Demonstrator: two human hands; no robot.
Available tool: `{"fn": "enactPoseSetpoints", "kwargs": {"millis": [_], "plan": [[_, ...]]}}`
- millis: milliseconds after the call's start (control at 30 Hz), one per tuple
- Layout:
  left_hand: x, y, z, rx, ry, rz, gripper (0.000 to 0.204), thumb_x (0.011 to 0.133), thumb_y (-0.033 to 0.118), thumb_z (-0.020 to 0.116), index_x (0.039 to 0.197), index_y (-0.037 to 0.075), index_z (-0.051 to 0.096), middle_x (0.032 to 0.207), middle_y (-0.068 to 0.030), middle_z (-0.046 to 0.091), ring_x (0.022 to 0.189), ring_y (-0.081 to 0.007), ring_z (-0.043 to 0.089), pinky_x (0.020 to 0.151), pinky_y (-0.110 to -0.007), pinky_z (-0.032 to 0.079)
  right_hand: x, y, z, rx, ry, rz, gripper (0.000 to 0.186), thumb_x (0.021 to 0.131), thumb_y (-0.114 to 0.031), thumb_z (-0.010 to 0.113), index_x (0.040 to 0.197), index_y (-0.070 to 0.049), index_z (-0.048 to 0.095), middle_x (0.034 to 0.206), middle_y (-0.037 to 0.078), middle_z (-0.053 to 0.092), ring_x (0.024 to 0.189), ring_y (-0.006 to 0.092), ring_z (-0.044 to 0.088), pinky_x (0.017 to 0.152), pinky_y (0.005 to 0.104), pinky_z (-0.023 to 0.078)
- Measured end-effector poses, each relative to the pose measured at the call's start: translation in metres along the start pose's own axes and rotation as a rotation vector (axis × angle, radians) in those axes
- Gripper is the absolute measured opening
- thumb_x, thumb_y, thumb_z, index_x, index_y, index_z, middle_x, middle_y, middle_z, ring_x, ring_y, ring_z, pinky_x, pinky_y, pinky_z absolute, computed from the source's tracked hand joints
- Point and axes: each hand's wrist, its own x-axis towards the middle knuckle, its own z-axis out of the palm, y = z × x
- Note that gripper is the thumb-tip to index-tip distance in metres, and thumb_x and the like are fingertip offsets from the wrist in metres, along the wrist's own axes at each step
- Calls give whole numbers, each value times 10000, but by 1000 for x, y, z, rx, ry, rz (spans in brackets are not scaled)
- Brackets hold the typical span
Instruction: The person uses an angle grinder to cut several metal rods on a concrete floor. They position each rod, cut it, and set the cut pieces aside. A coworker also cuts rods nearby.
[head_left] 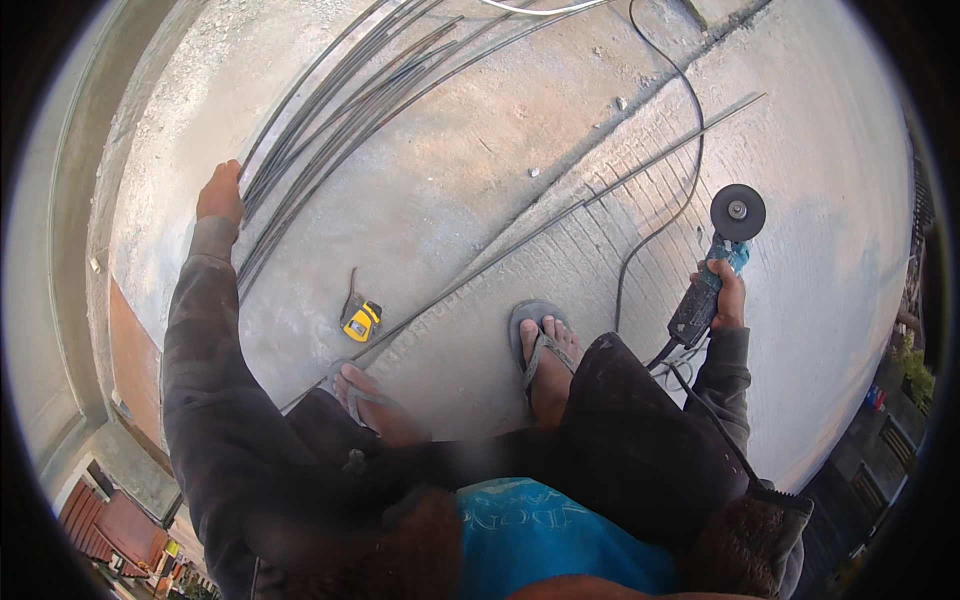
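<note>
My left hand is closed around the near end of the outermost steel bar in a loose bundle of thin steel bars, which stretches away over the concrete. On the right, my right hand grips the body of an angle grinder. Its dark cutting disc faces up and points away from me, apart from the bars. Whether the disc spins cannot be told. A separate long steel bar runs diagonally between the hands, its near part by my left sandal.
A yellow tape measure lies on the concrete floor beside the diagonal bar. A black cable curves across the floor near the grinder. My right sandaled foot stands between bar and cable. A brown board lies at the left.
</note>
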Motion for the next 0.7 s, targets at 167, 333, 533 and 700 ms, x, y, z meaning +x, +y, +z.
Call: {"fn": "enactPoseSetpoints", "kwargs": {"millis": [167, 333, 533, 700], "plan": [[19, -2, 47, -16, 216, 137, 445, 909, 177, 682, 1319, 90, 531, 1302, -150, 542, 1163, -342, 577, 937, -436, 503, -3, 0, 6, -12, -5, -2, 350, 823, -248, 679, 1019, 34, 608, 878, 115, 661, 739, 228, 683, 639, 354, 567], [10, 202, -4, -382, 288, 605, 189, 955, 232, 633, 1041, 72, 687, 984, -100, 692, 927, -295, 652, 838, -399, 511, -14, -1, -9, -7, 30, 18, 338, 822, -244, 679, 1009, 30, 612, 860, 121, 660, 741, 229, 685, 649, 355, 569], [-19, 418, -14, -711, 120, 799, 202, 949, 269, 637, 1001, 85, 700, 904, -94, 679, 861, -288, 654, 754, -398, 517, -5, 0, -15, 28, 77, -2, 338, 827, -248, 669, 1008, 29, 600, 856, 132, 654, 713, 227, 677, 644, 357, 571], [-7, 573, 5, -520, -120, 708, 209, 946, 255, 624, 1049, 75, 654, 1085, -108, 638, 1080, -292, 616, 899, -421, 521, -4, 2, -13, 99, 69, -6, 308, 828, -218, 644, 1001, 31, 589, 864, 122, 635, 719, 241, 681, 630, 384, 582]]}}
